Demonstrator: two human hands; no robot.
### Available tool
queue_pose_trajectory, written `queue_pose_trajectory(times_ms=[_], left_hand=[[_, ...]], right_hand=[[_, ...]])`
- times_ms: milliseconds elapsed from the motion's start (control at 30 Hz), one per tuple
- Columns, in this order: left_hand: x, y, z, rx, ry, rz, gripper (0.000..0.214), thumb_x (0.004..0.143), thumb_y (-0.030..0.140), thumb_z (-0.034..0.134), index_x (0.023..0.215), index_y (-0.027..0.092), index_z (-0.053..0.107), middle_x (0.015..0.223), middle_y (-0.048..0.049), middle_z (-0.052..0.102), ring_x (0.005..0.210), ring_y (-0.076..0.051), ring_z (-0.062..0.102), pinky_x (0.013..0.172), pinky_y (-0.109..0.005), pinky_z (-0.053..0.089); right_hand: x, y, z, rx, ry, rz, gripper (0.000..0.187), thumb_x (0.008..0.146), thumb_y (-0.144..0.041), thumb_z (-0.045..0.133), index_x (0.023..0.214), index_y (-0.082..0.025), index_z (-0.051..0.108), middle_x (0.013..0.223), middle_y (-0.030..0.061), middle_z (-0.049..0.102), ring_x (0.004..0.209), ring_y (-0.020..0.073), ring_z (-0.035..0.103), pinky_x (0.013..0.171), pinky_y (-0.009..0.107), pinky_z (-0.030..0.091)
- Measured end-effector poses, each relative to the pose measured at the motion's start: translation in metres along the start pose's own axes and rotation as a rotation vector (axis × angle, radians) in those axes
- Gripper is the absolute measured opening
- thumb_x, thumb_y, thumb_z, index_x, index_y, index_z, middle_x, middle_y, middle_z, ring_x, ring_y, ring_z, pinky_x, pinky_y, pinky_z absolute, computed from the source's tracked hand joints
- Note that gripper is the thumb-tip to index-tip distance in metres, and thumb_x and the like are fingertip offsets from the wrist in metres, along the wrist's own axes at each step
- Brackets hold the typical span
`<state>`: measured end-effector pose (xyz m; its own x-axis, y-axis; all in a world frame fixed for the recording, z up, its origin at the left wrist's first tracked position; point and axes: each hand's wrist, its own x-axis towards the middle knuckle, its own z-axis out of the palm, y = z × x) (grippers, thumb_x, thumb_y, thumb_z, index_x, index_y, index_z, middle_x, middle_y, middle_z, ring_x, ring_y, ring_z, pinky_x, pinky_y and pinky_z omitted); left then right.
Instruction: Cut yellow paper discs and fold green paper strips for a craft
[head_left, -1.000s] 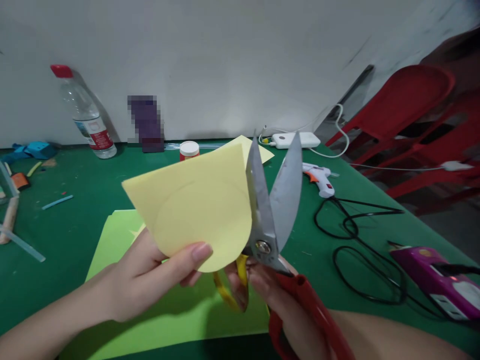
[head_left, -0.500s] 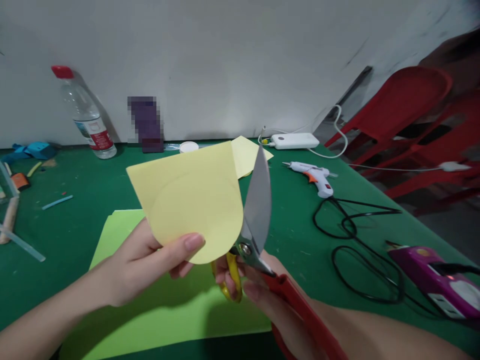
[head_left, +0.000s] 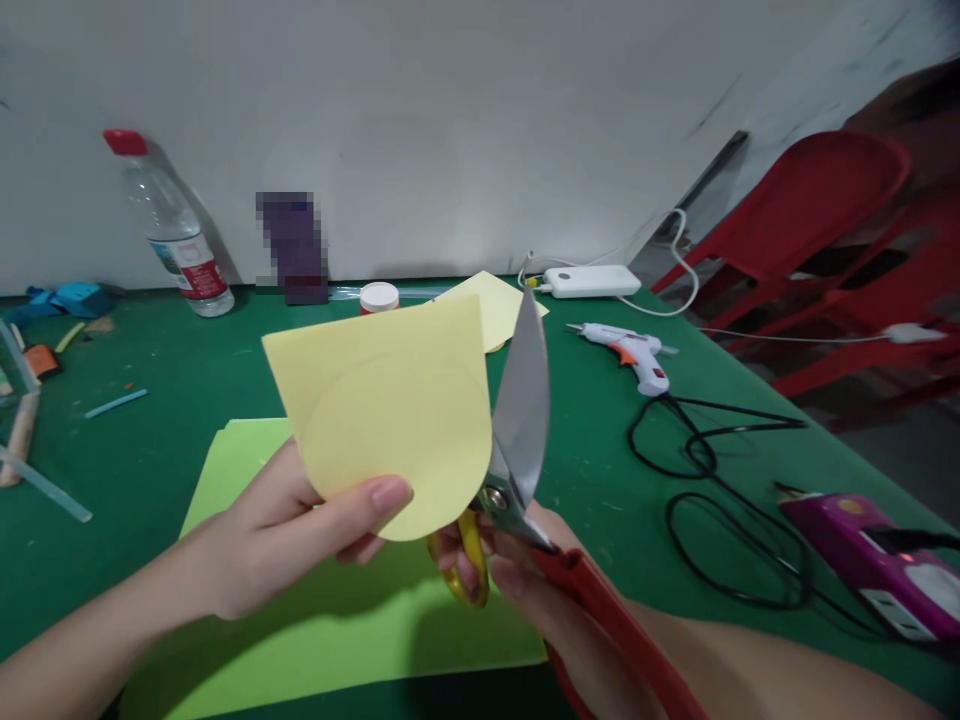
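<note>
Counter: green (head_left: pixel 52 560), running under my two arms up to the pale wall.
Bottle: clear, red-capped (head_left: pixel 180 230), upright near the wall.
Left hand: mine (head_left: pixel 277 545), pinching the yellow paper near its lower edge, thumb in front and fingers behind.
Green sheets: lying flat (head_left: pixel 337 630) on the counter, beneath my hands.
Jar: white-lidded (head_left: pixel 379 298), partly hidden behind what I hold.
Yellow paper: raised in front of me (head_left: pixel 397 420), two pointed corners at the top, a rounded edge below, a faint curved line across it.
Scissors: at the paper's right edge (head_left: pixel 521 400), blade pointing up; I cannot tell how far the blades are parted.
Right hand: mine (head_left: pixel 551 605), closed around the handles, one red, one yellow, with fingers through the yellow loop.
Glue gun: white with an orange trigger (head_left: pixel 628 348), lying on the counter, well apart from my hands.
Chair: red (head_left: pixel 817 210), beyond the counter's right edge.
Power strip: purple (head_left: pixel 870 560), near that same edge.
</note>
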<state>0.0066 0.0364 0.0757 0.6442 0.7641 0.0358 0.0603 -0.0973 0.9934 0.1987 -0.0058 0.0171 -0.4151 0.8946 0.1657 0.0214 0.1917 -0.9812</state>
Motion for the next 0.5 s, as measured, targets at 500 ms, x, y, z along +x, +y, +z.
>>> queue_pose_trajectory(times_ms=[500], left_hand=[[0.0001, 0.0003, -0.0004, -0.005, 0.024, 0.033, 0.024, 0.085, 0.029, 0.046, 0.065, 0.018, 0.051, 0.053, 0.0031, 0.043, 0.044, -0.007, 0.039, 0.035, -0.016, 0.031]], right_hand=[[0.0007, -0.0026, 0.0, 0.079, -0.008, 0.103, 0.033, 0.081, -0.056, 0.038, 0.082, -0.025, 0.049, 0.07, -0.0002, 0.05, 0.057, 0.0156, 0.045, 0.057, 0.032, 0.039]])
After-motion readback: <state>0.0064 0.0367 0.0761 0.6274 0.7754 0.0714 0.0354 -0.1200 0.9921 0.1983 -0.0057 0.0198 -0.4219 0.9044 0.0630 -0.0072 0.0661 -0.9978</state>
